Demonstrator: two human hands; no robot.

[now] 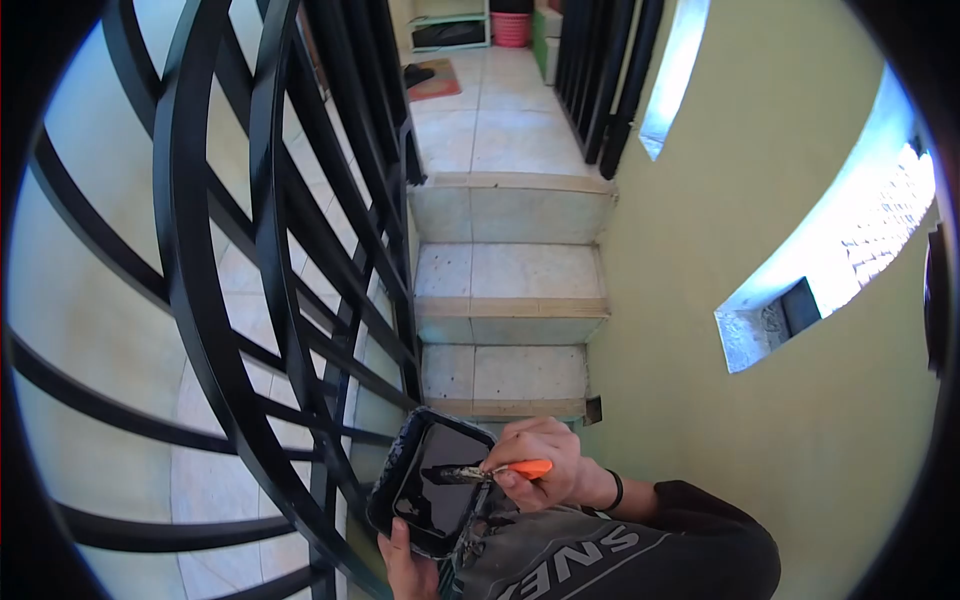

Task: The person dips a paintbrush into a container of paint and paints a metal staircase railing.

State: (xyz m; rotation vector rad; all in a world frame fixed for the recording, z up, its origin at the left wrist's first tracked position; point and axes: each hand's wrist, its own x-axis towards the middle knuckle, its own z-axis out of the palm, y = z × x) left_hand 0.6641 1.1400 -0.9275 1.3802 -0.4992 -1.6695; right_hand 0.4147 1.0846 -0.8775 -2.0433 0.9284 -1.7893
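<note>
My right hand (pixel 540 458) is closed around a paintbrush with an orange handle (pixel 528 468). The brush's dark bristles (pixel 450 474) are over the black paint (pixel 452 505) in a rectangular paint tray (pixel 385 490), whose rim is smeared with paint. Whether the bristles touch the paint I cannot tell. My left hand (pixel 405 565) grips the tray at its near lower edge, thumb over the rim and the other fingers mostly hidden beneath. The tray is held close to my body, beside the black metal railing (pixel 270 200).
Tiled steps (pixel 510 270) lead up ahead to a landing with a small mat (pixel 440 80) and a pink basket (pixel 511 30). A black gate (pixel 600 80) stands at the top right. The green wall (pixel 680 250) with slanted openings runs along my right.
</note>
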